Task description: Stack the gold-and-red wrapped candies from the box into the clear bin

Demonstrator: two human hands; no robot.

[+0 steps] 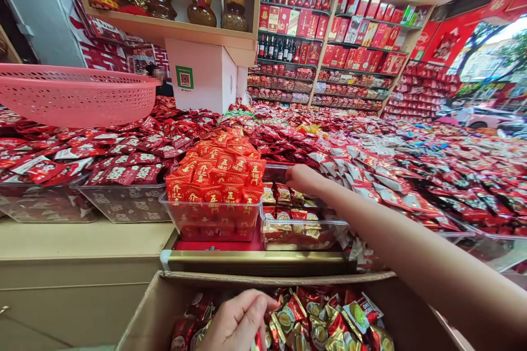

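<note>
My left hand (pixel 239 321) is down in an open cardboard box (pixel 144 312) at the bottom of the view. Its fingers are curled in, and a bit of red wrapper shows below the thumb. Beside it in the box lies a heap of red and gold wrapped candies (pixel 319 332). My right hand (pixel 304 180) reaches over the back part of a clear plastic bin (pixel 304 236). Its fingers are bent together, and what they hold, if anything, is hidden. Rows of similar red and gold candies (pixel 284 214) sit in that bin, lower than the neighbouring heaps.
A bin heaped with orange-red packets (pixel 218 175) adjoins on the left, with dark red packets (pixel 127 167) beyond it. White and red packets (pixel 382 175) are piled right. A pink perforated basket (pixel 78 96) stands at left. A gold-edged counter rim (pixel 259 256) runs behind the box.
</note>
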